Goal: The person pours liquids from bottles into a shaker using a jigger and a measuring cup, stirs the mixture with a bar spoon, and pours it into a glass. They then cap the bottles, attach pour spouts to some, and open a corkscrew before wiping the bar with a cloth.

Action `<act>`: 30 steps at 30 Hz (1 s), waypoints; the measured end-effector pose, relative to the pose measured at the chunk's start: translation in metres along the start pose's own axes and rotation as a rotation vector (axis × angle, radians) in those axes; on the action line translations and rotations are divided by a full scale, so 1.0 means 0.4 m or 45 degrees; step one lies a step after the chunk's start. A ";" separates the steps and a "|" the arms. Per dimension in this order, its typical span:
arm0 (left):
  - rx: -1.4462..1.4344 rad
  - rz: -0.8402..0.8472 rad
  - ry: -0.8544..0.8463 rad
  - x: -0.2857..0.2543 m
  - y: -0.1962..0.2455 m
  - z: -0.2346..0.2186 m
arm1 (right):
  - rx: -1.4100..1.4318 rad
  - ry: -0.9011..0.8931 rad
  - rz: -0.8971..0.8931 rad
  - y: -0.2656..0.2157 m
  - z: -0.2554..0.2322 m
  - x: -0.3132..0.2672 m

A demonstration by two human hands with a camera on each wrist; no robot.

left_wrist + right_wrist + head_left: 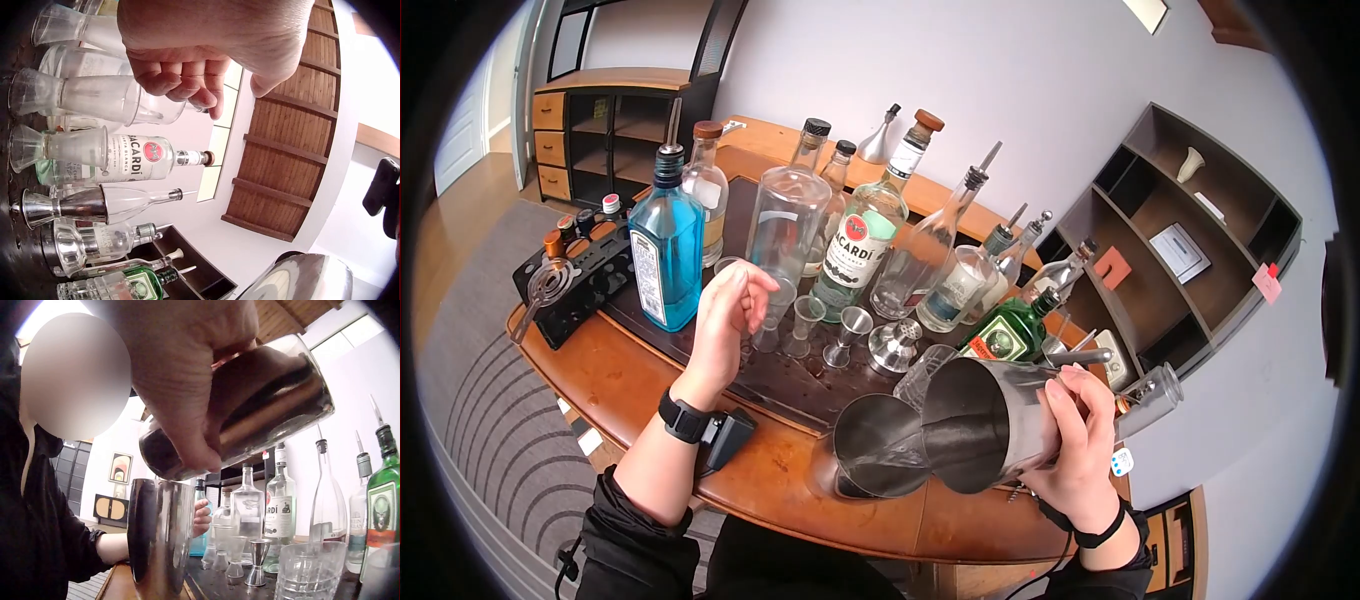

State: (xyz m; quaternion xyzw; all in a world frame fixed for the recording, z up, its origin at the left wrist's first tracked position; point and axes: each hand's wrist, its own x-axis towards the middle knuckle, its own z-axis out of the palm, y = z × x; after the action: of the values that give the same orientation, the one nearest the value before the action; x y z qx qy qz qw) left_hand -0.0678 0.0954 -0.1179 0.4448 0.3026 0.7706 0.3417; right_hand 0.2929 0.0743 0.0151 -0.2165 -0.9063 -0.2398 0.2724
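My right hand (1082,450) grips a metal shaker tin (1028,415), tipped on its side with its mouth facing left. That mouth overlaps the rim of a second metal tin (865,440), which stands upright near the front edge. In the right wrist view the held tin (269,406) slopes down toward the standing tin (159,540); a clear streak shows between the rims in the head view. Raised before the bottles, my left hand (728,325) holds nothing, its fingers loosely bent. The left wrist view shows the same hand (200,50) with relaxed fingers.
Bottles line the dark mat, among them a blue one (668,250), a Bacardi bottle (855,250) and a green one (1015,330). Small jiggers (850,335), a strainer top (894,347) and a cut glass (309,572) stand in front. A black caddy (575,280) is left.
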 end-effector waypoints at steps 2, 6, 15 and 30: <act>0.055 0.030 -0.002 0.000 -0.001 0.004 | 0.002 0.014 -0.006 -0.002 0.001 0.002; 0.054 0.023 -0.005 0.001 -0.003 0.003 | 0.102 -0.024 0.094 -0.020 -0.001 0.011; -0.023 -0.013 0.062 0.001 -0.034 -0.014 | 0.718 0.031 0.554 -0.023 0.056 -0.059; -0.095 -0.033 -0.028 -0.005 -0.023 0.004 | 0.793 0.503 1.527 0.144 0.043 -0.404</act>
State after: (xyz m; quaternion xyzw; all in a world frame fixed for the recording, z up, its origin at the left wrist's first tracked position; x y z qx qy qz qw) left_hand -0.0632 0.0995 -0.1253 0.4364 0.2756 0.7718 0.3714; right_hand 0.4388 0.0870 -0.0758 -0.5431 -0.5907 0.1875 0.5665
